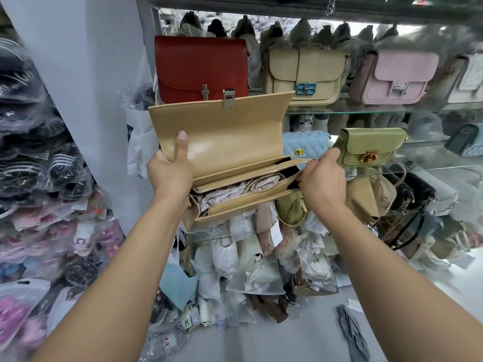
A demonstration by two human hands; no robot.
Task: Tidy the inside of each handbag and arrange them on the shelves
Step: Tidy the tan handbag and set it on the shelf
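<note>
Left grip point(170, 171) clamps the raised flap of a tan leather handbag point(222, 137) held in mid-air; right grip point(324, 177) pinches its zip's right end. Pale crumpled paper point(235, 190) fills it. Beyond, a red leather bag point(201, 66) stands on a glass shelf point(366, 112)

No words, brand names or numbers are showing clearly enough to read. A white plastic bag point(142, 145) is hanging by the left end of the upper glass shelf point(366, 111). A dark printed patch point(130, 131) is sitting on the bag's left edge, but its print is looking too blurry. A small white paper tag point(277, 232) is showing just below the open tan leather handbag point(222, 137), too small to read. A little clear packet point(188, 321) lying on the grey floor is showing green marks, also too tiny.
</note>
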